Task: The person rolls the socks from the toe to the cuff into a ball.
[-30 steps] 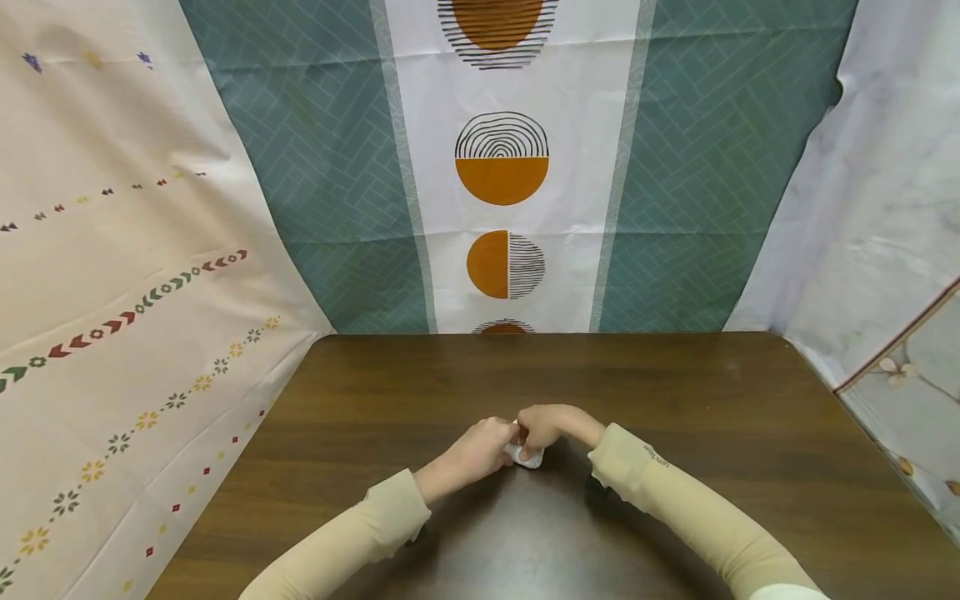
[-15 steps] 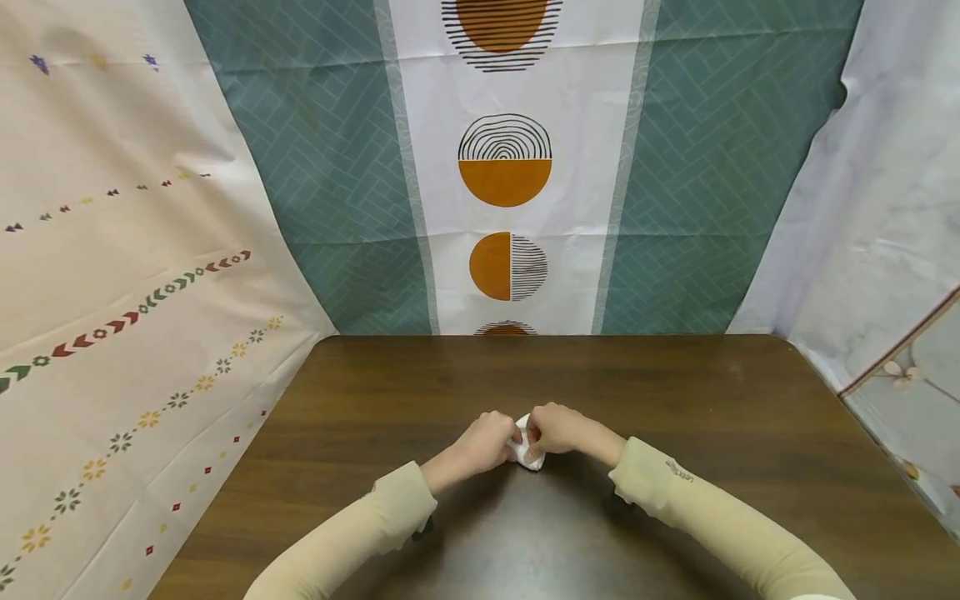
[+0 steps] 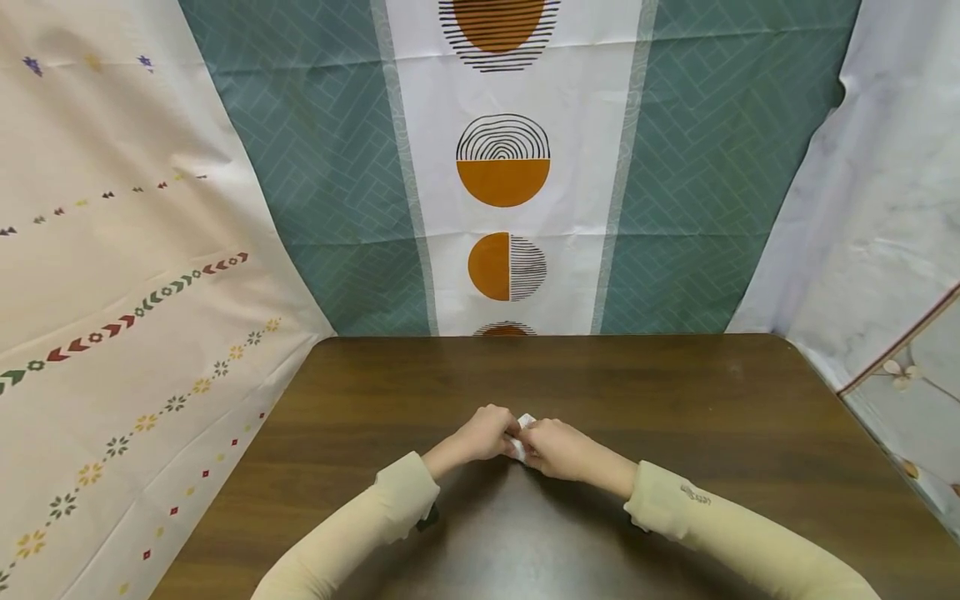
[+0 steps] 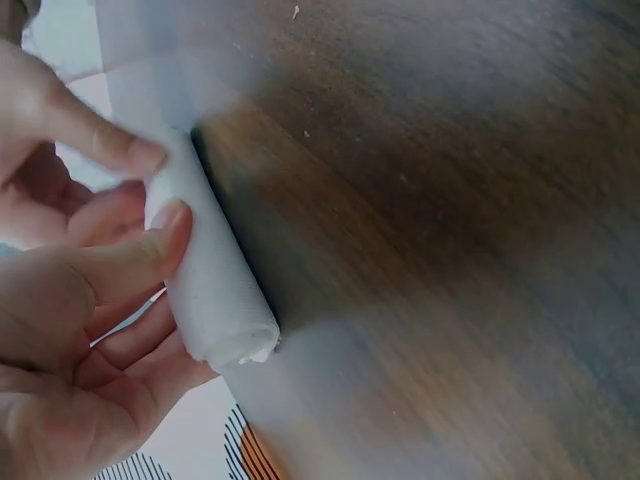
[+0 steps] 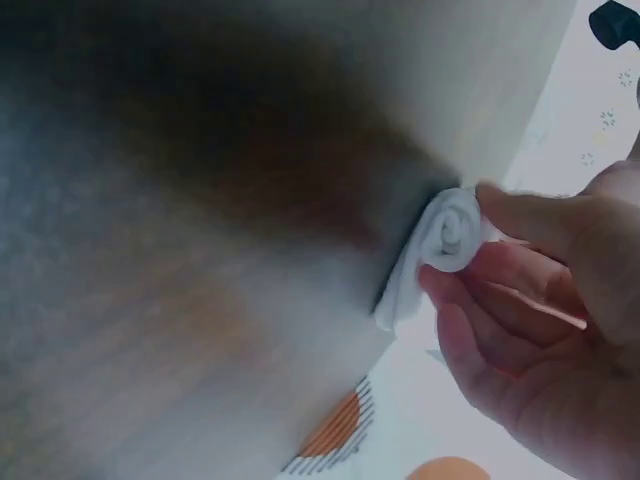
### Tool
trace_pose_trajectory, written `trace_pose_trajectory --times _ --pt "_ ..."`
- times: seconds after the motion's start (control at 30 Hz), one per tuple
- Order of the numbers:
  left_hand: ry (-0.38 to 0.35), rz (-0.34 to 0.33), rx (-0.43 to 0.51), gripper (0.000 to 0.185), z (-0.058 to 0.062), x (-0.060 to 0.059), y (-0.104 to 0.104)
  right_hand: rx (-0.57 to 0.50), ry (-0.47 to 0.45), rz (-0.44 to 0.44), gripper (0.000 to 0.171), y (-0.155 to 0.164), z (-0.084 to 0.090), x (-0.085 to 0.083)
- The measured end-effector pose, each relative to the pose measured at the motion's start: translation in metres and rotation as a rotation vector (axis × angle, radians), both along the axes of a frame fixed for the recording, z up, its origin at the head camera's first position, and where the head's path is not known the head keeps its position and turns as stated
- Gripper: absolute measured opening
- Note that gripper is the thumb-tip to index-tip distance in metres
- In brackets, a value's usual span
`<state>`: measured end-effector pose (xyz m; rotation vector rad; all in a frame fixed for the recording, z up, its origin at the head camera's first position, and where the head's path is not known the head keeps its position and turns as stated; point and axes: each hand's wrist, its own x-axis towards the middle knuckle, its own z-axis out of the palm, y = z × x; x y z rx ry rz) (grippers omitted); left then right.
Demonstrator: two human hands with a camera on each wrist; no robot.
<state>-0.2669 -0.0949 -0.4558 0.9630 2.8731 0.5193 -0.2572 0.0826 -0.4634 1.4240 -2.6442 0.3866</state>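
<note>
A small white rolled cloth (image 3: 522, 434) lies on the dark wooden table (image 3: 675, 400), held between both hands near the table's middle. My left hand (image 3: 487, 434) pinches the roll (image 4: 205, 275) from its left side with thumb and fingers curled round it. From the right, my right hand (image 3: 553, 448) grips the same roll (image 5: 440, 245), whose spiral end shows in the right wrist view. Both arms wear beige sleeves (image 3: 390, 517).
Patterned sheets hang behind and beside the table: teal and white with orange half-circles (image 3: 502, 179) at the back, cream with small flowers (image 3: 112, 333) on the left, pale marble-like (image 3: 877, 208) on the right. The table's far edge (image 3: 555, 337) meets the back sheet.
Both hands have stayed on the roll. The right hand has turned and dropped lower over the roll, its forearm swinging out to the right; the roll shows less between the fingers.
</note>
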Motion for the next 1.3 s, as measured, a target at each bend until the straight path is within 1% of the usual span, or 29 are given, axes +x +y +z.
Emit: trace_pose_trajectory --times 0.1,0.17,0.23,0.3,0.4,0.47,0.6,0.73,0.83,0.97,1.1,1.2,1.3 --pt "-0.029 -0.006 -0.026 0.017 -0.001 -0.001 0.0 0.096 0.079 0.044 0.029 0.001 -0.001 0.003" --pt "-0.033 -0.02 -0.05 0.017 -0.002 -0.003 0.0 0.134 0.122 0.058 0.034 0.001 -0.002 0.004" --pt "-0.034 -0.035 -0.078 0.017 -0.001 -0.004 0.0 0.148 0.154 0.075 0.033 0.0 -0.003 0.005" --pt "-0.04 -0.04 -0.097 0.019 0.0 -0.005 -0.001 0.15 0.186 0.09 0.028 0.0 -0.003 0.005" --pt "-0.045 -0.046 -0.111 0.022 0.002 -0.006 0.0 0.123 0.188 0.125 0.023 -0.001 -0.001 0.001" --pt "-0.042 -0.047 -0.112 0.024 0.002 -0.006 0.0 0.089 0.147 0.15 0.022 -0.001 0.001 -0.004" --pt "-0.022 -0.044 -0.111 0.026 0.003 -0.007 0.001 0.036 -0.026 0.168 0.02 0.001 0.006 -0.016" --pt "-0.002 -0.034 -0.121 0.028 0.002 -0.006 0.002 0.036 -0.207 0.144 0.017 0.001 0.006 -0.03" --pt "0.018 -0.032 -0.12 0.029 0.0 -0.004 0.001 0.042 -0.304 0.142 0.015 -0.001 0.007 -0.037" --pt "0.025 -0.012 -0.07 0.029 -0.007 -0.002 -0.003 0.059 -0.383 0.133 0.015 -0.004 0.009 -0.041" --pt "0.017 0.055 0.016 0.029 -0.013 0.003 -0.006 0.091 -0.456 0.096 0.016 -0.007 0.011 -0.046" --pt "0.021 0.083 0.049 0.031 -0.013 0.007 -0.005 0.112 -0.504 0.057 0.017 -0.007 0.012 -0.049" --pt "0.021 0.099 0.061 0.031 -0.012 0.011 -0.001 0.118 -0.514 0.045 0.018 -0.007 0.012 -0.051"
